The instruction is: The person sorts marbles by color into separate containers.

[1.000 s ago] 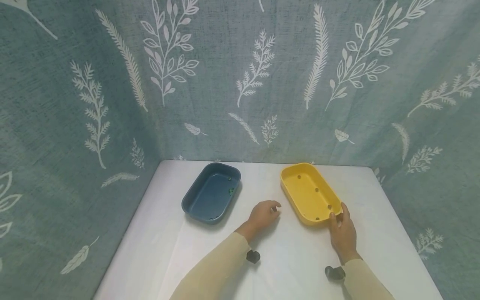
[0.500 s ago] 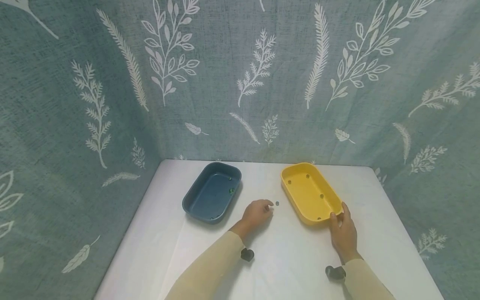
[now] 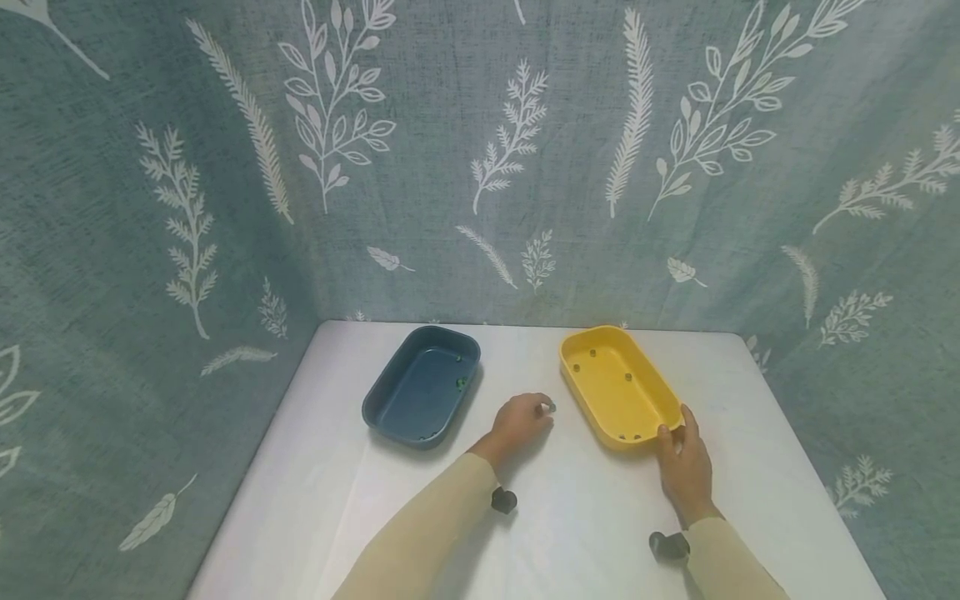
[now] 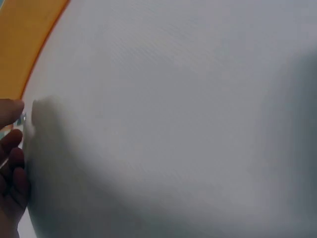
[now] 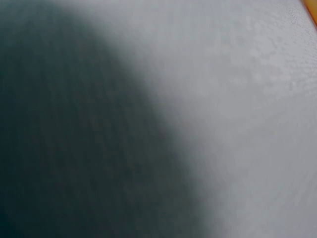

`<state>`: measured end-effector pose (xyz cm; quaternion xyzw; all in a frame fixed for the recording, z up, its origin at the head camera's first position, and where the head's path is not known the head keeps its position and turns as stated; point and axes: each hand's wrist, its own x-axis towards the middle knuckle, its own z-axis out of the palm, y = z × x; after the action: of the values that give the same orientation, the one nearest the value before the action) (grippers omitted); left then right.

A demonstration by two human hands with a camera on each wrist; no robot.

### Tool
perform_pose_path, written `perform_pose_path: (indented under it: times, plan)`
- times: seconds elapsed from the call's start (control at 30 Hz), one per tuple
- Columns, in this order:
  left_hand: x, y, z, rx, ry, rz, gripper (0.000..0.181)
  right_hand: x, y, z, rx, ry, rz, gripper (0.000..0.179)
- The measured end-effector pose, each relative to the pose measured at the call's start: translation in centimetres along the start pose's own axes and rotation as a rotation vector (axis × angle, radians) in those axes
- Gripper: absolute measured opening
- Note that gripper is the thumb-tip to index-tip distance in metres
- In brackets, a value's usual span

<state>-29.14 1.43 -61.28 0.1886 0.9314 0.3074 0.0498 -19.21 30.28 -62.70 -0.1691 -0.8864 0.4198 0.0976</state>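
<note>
My left hand [image 3: 523, 418] is over the white table, between two trays, and pinches a small glassy marble [image 3: 552, 408] between thumb and forefinger. In the left wrist view the marble [image 4: 21, 120] shows partly between the fingertips, beside the yellow wall. My right hand [image 3: 686, 467] grips the near right corner of the yellow tray [image 3: 654, 379], thumb and fingers at its rim. Several small marbles lie scattered in that tray. The right wrist view shows mostly table and a dark blurred shape, with the right hand out of it.
A dark blue tray [image 3: 382, 402] stands at the left on the white table [image 3: 570, 533], with several small green marbles along its right side and near end. A patterned green-blue curtain [image 3: 435, 150] encloses the table at the back and sides.
Half a second ago the left hand was slightly further left, with the marble lying apart from its fingertips; now it pinches it. Marbles in the yellow tray have rolled. The right hand stays put.
</note>
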Motion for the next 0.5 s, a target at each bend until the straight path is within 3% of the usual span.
perform_pose_path:
  times: [0.2,0.5]
  plan:
    - [1.1,0.5,0.5,0.082,-0.047,-0.045,0.034,0.0,0.1,0.0,0.000,0.007,-0.020,0.068]
    - [1.5,0.7,0.5,0.106,-0.080,-0.047,0.021,0.3,0.3,-0.2,-0.008,0.006,-0.024,0.069]
